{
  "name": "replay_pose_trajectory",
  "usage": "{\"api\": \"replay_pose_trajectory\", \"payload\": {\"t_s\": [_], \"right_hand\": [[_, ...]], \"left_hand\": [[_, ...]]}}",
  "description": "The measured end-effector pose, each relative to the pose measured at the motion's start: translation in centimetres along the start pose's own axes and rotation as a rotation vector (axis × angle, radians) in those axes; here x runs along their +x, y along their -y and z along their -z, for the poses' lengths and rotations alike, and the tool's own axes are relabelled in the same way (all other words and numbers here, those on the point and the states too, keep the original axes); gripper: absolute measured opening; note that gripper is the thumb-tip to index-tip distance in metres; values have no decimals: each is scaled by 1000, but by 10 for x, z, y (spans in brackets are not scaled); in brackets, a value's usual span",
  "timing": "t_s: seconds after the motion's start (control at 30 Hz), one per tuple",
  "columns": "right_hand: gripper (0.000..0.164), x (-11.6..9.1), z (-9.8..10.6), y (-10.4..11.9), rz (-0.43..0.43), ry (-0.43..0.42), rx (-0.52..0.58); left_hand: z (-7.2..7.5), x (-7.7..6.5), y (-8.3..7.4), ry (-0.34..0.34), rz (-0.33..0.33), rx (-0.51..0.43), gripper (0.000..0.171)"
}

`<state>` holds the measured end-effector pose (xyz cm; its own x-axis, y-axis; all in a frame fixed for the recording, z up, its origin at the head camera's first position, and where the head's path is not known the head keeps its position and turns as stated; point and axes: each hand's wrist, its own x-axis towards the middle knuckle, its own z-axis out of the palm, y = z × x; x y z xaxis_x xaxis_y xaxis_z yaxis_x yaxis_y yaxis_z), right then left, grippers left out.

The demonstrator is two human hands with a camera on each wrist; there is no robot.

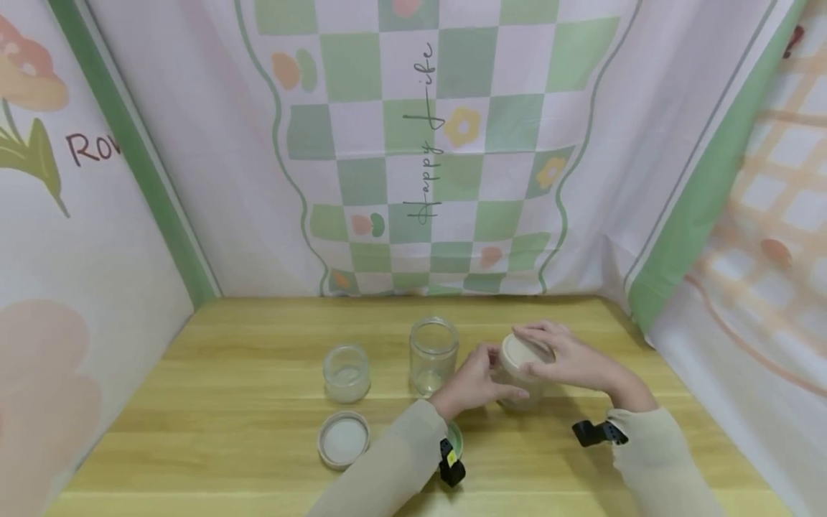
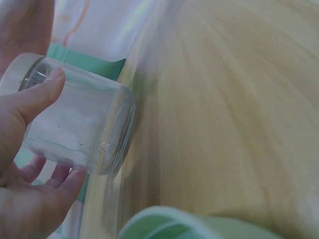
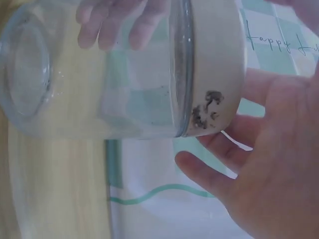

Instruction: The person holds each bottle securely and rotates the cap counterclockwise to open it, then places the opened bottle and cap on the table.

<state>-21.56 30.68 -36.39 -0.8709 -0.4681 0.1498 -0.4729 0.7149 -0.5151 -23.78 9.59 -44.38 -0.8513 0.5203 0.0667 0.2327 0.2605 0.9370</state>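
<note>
At the right of the table, my left hand (image 1: 474,380) grips the side of a clear glass jar (image 2: 79,119), thumb on one side and fingers on the other. A cream lid (image 1: 520,352) sits on the jar's mouth, with dark marks on its rim in the right wrist view. My right hand (image 1: 571,359) holds this lid from above, its fingers around the edge. Small specks show on the jar's glass. Whether its base touches the table, I cannot tell.
Left of my hands stand a tall lidless glass jar (image 1: 434,357) and a shorter one (image 1: 347,373). A round lid (image 1: 344,439) lies nearer, its white face up. My left forearm partly covers a green lid (image 1: 456,438). Patterned cloth (image 1: 413,172) hangs behind the wooden table (image 1: 213,402).
</note>
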Motion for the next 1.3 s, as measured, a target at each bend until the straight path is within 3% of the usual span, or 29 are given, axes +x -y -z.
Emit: {"api": "replay_pose_trajectory", "payload": {"t_s": [0.13,0.23,0.57,0.67,0.83,1.03,1.3], "right_hand": [[64,-4,-2,4,-73,-34,10],[64,-6,-5,7,-99,-103,-40],[62,-5,-25,24,-64,-366,-315],[62,-4,-28,28,-60,-385,-370],[65,-4,-34,26,-76,-397,-370],[65,-6,-39,23,-85,-432,-326],[67,-4,-36,19,-131,-397,-236]], "left_hand": [[-1,0,1,-12,5,-6,72],[-2,0,0,-20,12,1,73],[-3,-2,-2,-12,24,2,73],[-2,-2,-3,-7,34,-9,71],[-1,-1,-2,-7,28,-11,69],[-3,1,2,-1,24,-6,68],[-2,1,3,19,20,-25,68]]}}
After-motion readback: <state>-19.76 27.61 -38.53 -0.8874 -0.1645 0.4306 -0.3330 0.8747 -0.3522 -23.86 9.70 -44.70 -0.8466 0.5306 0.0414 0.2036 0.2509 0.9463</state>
